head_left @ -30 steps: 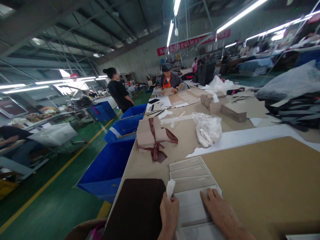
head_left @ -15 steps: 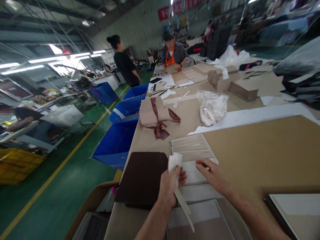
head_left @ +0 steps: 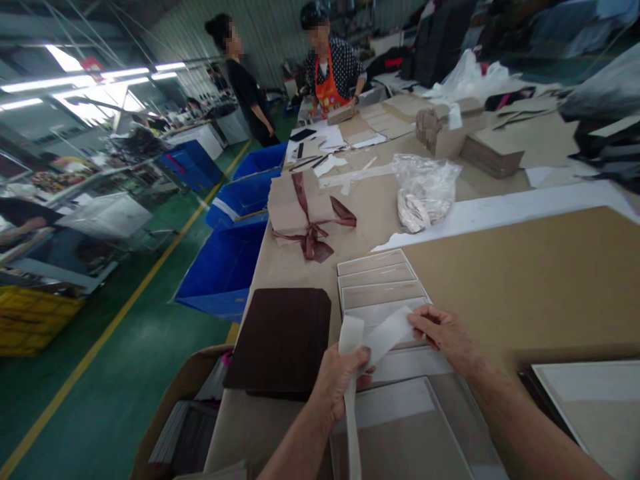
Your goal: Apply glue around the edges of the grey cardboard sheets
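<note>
My left hand point(head_left: 343, 373) is closed around several white strips point(head_left: 352, 333), with long ends hanging down below the fist. Between thumb and fingertips, my right hand point(head_left: 443, 333) pinches the end of one wide white strip point(head_left: 391, 331), drawn out to the right from the left hand. Beneath both hands lies an overlapping row of flat beige panels with white edges point(head_left: 383, 275). A larger such panel point(head_left: 400, 427) lies nearest me. To the left of my left hand sits a stack of dark brown sheets point(head_left: 283, 337).
Farther up the table are a bundle tied with brown ribbon point(head_left: 305, 213) and a clear plastic bag point(head_left: 425, 193). Blue bins point(head_left: 225, 267) line the left edge; a cardboard box point(head_left: 185, 413) stands below. More panels point(head_left: 595, 407) lie at right. Two people stand at the far end.
My right hand has taken hold of a white strip's end and pulled it out to the right. The view has tilted slightly downward.
</note>
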The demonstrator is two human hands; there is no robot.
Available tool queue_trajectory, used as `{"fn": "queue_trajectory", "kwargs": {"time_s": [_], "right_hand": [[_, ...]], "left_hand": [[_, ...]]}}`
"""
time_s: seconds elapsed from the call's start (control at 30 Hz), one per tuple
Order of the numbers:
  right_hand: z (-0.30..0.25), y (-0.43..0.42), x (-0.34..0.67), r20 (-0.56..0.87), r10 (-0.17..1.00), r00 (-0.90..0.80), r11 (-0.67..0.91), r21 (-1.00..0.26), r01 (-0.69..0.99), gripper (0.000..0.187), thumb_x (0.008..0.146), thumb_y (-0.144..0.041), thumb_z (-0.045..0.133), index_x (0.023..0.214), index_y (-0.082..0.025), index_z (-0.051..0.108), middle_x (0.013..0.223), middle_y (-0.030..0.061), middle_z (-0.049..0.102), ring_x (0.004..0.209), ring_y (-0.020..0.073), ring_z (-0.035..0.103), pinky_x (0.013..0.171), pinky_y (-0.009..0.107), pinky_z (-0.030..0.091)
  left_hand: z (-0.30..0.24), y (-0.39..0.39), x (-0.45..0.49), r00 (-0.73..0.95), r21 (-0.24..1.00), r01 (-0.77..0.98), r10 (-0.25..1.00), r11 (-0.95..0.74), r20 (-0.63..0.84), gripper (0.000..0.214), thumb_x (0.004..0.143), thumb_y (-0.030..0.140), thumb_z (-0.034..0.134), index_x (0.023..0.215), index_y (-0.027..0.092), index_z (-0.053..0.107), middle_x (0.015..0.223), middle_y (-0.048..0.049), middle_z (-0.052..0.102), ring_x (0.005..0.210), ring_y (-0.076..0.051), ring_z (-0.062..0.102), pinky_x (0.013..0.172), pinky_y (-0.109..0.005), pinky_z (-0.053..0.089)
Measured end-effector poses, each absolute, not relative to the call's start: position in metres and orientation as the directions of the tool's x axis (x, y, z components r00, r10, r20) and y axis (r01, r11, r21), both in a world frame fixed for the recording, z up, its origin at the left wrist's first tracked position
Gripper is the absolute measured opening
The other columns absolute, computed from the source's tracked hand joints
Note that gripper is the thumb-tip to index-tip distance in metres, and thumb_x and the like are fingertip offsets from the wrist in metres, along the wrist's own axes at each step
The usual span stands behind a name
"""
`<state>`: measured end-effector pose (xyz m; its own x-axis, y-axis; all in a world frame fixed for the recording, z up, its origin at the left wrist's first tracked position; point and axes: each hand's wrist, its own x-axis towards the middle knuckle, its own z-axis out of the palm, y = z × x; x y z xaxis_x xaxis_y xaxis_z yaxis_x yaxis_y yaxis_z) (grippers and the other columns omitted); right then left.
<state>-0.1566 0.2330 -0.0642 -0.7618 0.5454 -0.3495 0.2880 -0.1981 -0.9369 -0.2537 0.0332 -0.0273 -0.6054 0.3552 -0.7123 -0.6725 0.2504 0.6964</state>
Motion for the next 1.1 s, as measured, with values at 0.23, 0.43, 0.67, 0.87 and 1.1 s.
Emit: {"fn": "queue_trajectory", "kwargs": {"time_s": [0.23, 0.43, 0.67, 0.87, 1.1], "right_hand": [[-0.088, 0.241, -0.120, -0.462, 0.565, -0.684, -0.322, -0.887, 0.332, 0.045, 0.063, -0.056, 0.079, 0.081, -0.018, 0.063, 0.060, 0.0012, 0.064, 0.047, 0.0107, 0.045, 0.043, 0.022, 0.031], [-0.091, 0.250, -0.125, -0.443, 0.592, -0.673, -0.310, -0.896, 0.317, 0.046, 0.065, -0.058, 0.077, 0.082, -0.017, 0.065, 0.062, 0.0019, 0.063, 0.050, 0.0118, 0.047, 0.046, 0.023, 0.033], [-0.103, 0.276, -0.162, -0.305, 0.726, -0.616, -0.148, -0.945, 0.293, 0.041, 0.068, -0.059, 0.070, 0.077, -0.019, 0.064, 0.064, -0.0008, 0.058, 0.055, 0.0130, 0.047, 0.051, 0.025, 0.035], [-0.122, 0.291, -0.190, -0.074, 0.834, -0.546, 0.152, -0.922, 0.357, 0.027, 0.065, -0.046, 0.067, 0.061, -0.021, 0.060, 0.082, 0.0036, 0.062, 0.083, 0.0218, 0.055, 0.079, 0.033, 0.044], [-0.129, 0.291, -0.200, 0.025, 0.852, -0.523, 0.268, -0.879, 0.394, 0.027, 0.069, -0.047, 0.061, 0.059, -0.022, 0.058, 0.085, 0.0053, 0.063, 0.082, 0.0216, 0.056, 0.083, 0.035, 0.043]], "left_hand": [[-0.052, 0.012, -0.256, -0.610, 0.680, -0.699, 0.311, 0.224, -0.729, 0.041, 0.056, 0.030, 0.085, 0.088, 0.012, 0.068, 0.072, -0.0043, 0.068, 0.058, -0.013, 0.061, 0.044, -0.019, 0.043], [-0.056, 0.030, -0.266, -0.696, 0.752, -0.637, 0.292, 0.172, -0.656, 0.043, 0.053, 0.037, 0.086, 0.084, 0.012, 0.068, 0.063, 0.0013, 0.060, 0.051, -0.008, 0.050, 0.043, -0.019, 0.036], [-0.061, 0.065, -0.309, -0.830, 0.864, -0.474, 0.242, 0.168, -0.503, 0.041, 0.050, 0.033, 0.085, 0.080, 0.011, 0.066, 0.063, 0.0004, 0.062, 0.051, -0.009, 0.051, 0.045, -0.021, 0.037], [-0.074, 0.089, -0.330, -0.899, 0.900, -0.376, 0.146, 0.221, -0.412, 0.040, 0.052, 0.031, 0.081, 0.083, 0.012, 0.066, 0.067, 0.0002, 0.064, 0.051, -0.010, 0.053, 0.046, -0.021, 0.037], [-0.090, 0.095, -0.343, -0.945, 0.896, -0.273, 0.078, 0.352, -0.318, 0.028, 0.056, 0.023, 0.074, 0.082, 0.014, 0.067, 0.067, 0.0006, 0.064, 0.054, -0.011, 0.056, 0.049, -0.021, 0.040]]}}
